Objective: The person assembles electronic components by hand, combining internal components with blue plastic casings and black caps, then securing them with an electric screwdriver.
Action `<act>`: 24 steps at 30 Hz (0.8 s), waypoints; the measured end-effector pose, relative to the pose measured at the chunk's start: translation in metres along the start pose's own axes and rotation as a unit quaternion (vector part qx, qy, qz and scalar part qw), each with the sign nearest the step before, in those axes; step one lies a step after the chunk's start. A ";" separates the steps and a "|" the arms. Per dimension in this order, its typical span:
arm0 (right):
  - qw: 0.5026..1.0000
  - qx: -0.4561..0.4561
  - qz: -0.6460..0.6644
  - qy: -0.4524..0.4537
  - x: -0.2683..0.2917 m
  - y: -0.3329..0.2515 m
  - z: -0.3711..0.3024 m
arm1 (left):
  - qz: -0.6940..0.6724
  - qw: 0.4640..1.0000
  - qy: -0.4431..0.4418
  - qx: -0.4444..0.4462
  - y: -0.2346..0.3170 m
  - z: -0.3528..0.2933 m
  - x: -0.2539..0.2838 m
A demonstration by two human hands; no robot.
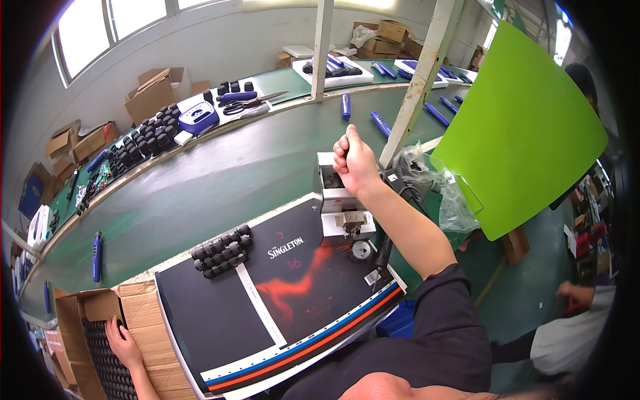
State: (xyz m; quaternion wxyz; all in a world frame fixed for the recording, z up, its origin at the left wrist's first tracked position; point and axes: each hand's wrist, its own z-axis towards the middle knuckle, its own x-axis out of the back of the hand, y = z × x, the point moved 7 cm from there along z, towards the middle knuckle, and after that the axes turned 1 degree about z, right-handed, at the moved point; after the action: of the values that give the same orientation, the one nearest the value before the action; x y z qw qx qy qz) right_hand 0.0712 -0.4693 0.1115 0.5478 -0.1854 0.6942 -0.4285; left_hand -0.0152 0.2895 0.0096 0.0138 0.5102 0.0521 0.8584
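Note:
My left hand (125, 345) lies with its fingers stretched out on rows of small black round parts (107, 373) in an open cardboard box (70, 313). Closed in a fist, my right hand (358, 163) is raised over a small grey bench machine (339, 201); a bit of something dark shows in the curled fingers, too little to name. At the machine's front sits a metal fixture (352, 223), and a round silver piece (361, 251) is beside it. Several rows of black knob-like parts (222, 251) are lined up on the dark printed mat (207, 313).
Behind the mat runs a green conveyor belt (200, 180) carrying blue cylindrical tools (97, 257). Along its far side are scissors (250, 103), a blue scale (199, 118) and black parts. A post (420, 80) and a green panel (520, 133) stand at right, near another person's sleeve (580, 327).

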 end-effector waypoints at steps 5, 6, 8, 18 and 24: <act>0.992 0.074 -0.102 0.013 0.006 0.000 -0.004 | -0.012 1.000 0.000 0.006 0.008 0.001 0.002; 0.992 0.072 -0.103 0.012 0.004 0.001 -0.006 | -0.013 1.000 -0.002 0.008 0.007 0.002 0.004; 0.987 0.085 -0.132 -0.041 -0.007 0.000 -0.010 | -0.015 1.000 -0.004 0.009 0.005 0.001 0.004; 0.963 0.067 -0.240 -0.099 -0.012 -0.006 -0.022 | -0.007 1.000 -0.011 -0.001 -0.001 0.003 0.003; 0.968 0.080 -0.214 -0.107 -0.010 -0.007 -0.026 | 0.124 0.992 -0.030 -0.025 0.032 0.021 0.030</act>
State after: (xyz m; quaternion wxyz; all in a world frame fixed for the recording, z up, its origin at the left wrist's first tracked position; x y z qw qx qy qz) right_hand 0.0488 -0.4557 0.1240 0.5276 -0.3297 0.5395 -0.5674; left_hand -0.0097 0.2620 0.0490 -0.0784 0.5378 -0.0336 0.8387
